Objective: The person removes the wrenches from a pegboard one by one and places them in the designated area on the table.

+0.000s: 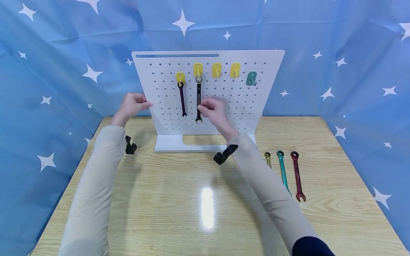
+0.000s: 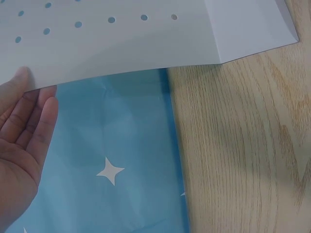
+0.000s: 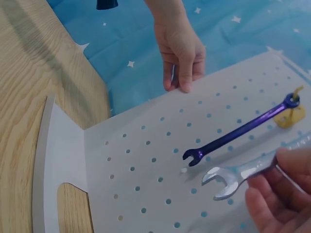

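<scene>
My left hand [image 1: 132, 106] pinches the left edge of a white pegboard [image 1: 173, 124], its thumb on the front face and fingers behind, as the left wrist view shows. My right hand [image 1: 214, 111] holds a dark combination wrench [image 1: 199, 96] by its lower shaft, between thumb and fingers. The silver open end [image 3: 224, 182] of that wrench points down; its ring end is up at a yellow hook [image 1: 198, 68]. Beside it, a purple wrench [image 1: 182, 99] hangs by its ring from another yellow hook [image 1: 180, 77].
Two more yellow hooks [image 1: 216, 70] and a green hook [image 1: 251, 78] sit to the right on the board. On the wooden table [image 1: 166, 199] at right lie a gold wrench [image 1: 268, 158], a teal wrench [image 1: 283, 169] and a red wrench [image 1: 298, 176]. Behind hangs a blue star-patterned cloth [image 1: 307, 42].
</scene>
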{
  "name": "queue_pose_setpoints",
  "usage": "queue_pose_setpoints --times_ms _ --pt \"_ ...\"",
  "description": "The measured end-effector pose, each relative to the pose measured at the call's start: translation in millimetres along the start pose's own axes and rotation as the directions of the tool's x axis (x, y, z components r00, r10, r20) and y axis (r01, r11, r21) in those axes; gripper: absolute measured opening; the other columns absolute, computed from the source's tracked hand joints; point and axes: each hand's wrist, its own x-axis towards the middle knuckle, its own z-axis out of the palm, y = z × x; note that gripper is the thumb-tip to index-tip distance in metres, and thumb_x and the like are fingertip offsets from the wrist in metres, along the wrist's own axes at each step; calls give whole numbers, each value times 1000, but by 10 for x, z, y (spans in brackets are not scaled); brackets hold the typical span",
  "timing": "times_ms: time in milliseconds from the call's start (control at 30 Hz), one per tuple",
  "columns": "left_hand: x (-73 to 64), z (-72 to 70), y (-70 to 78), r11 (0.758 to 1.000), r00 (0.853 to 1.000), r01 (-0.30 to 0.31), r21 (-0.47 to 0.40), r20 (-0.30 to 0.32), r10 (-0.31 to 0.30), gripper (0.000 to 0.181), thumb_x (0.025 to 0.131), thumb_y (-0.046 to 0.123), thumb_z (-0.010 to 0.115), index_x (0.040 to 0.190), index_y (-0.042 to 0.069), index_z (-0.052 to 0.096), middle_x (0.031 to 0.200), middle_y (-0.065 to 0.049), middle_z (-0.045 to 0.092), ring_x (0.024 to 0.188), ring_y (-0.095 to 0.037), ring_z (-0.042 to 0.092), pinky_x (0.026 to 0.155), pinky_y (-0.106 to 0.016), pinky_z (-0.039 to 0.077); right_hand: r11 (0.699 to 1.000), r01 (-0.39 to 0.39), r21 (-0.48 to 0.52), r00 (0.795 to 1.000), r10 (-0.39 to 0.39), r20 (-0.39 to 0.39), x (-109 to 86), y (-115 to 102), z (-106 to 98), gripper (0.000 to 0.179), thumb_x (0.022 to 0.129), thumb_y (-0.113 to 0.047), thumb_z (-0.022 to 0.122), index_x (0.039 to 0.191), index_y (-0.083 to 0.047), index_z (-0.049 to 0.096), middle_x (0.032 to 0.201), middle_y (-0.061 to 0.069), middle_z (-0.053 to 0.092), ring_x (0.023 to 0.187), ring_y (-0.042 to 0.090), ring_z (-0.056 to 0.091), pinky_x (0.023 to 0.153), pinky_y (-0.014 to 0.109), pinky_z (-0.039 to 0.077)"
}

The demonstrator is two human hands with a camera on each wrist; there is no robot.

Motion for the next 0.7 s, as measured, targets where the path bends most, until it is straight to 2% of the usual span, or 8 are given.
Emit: queue_pose_setpoints --times_ms 167,333,533,700 --pt "4 4 -1 1000 1000 -3 -4 -3 3 23 89 16 66 88 -7 66 83 -19 67 64 -11 55 67 -29 46 999 33 -12 999 -33 21 -99 -32 -46 15 91 -8 62 101 3 64 91 8 63 76 13 58 72 26 53" --pt "11 8 2 1000 1000 -6 -15 -3 6 23 89 15 66 87 -7 66 74 -12 67 63 -12 55 72 -40 47 999 39 12 998 -40 56 -205 -112 -95 12 90 -5 62 98 4 64 86 9 64 71 14 59 68 27 53" --pt "11 1 -6 1000 1000 -4 -11 0 4 23 89 16 66 87 -7 66 69 -2 65 64 -12 55 66 -28 45 996 42 81 993 -50 106 -316 -267 -115 14 91 -4 61 98 8 62 82 10 62 68 14 59 64 27 54" --pt "7 -3 -6 1000 1000 -2 -14 5 2 24 90 17 65 88 -7 65 64 5 62 64 -12 55 67 -32 45 989 -6 151 991 -14 135 -374 -424 -119 17 91 -4 60 100 10 61 81 11 59 68 20 58 63 26 53"
